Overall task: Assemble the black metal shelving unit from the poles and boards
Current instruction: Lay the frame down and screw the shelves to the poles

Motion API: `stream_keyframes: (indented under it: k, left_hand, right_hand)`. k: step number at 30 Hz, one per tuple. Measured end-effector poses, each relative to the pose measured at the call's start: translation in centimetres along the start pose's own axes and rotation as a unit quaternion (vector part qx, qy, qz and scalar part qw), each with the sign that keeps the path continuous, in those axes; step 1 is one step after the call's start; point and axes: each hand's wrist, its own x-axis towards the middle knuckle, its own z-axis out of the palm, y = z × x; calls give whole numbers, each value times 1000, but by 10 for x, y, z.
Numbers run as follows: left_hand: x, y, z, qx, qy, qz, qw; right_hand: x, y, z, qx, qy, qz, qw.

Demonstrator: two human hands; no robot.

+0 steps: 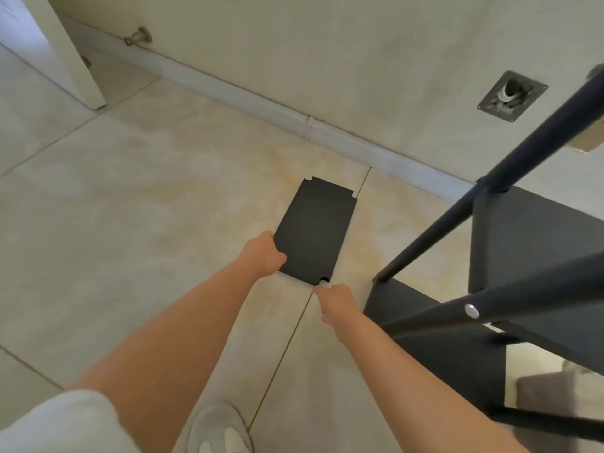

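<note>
A black shelf board (313, 230) is lying flat on floor tiles (163, 191). The left hand (263, 255) is gripping its near left edge. The right hand (336, 300), fingers curled, is hovering just beside its near corner; I cannot tell whether it is gripping anything.

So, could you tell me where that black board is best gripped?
Probably its long edges at the near end, coming from your side: the board lies on the floor, so fingers must hook under a thin edge. The left hand grips the left edge; the right hand is by the notched corner.
</note>
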Motion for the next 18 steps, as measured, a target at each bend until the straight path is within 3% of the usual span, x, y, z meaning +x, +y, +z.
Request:
stream_keyframes:
  k: [5,13,18]
  left_hand:
    - [32,-27,16,-22,-3,-57,998]
    - [44,-41,43,-59,-15,-44,997]
    - [39,-34,40,-203,47,-86,974]
  right_hand:
    - [34,11,10,30,39,30,998]
    - [46,8,16,24,41,3,999]
    - [36,10,14,126,70,39,989]
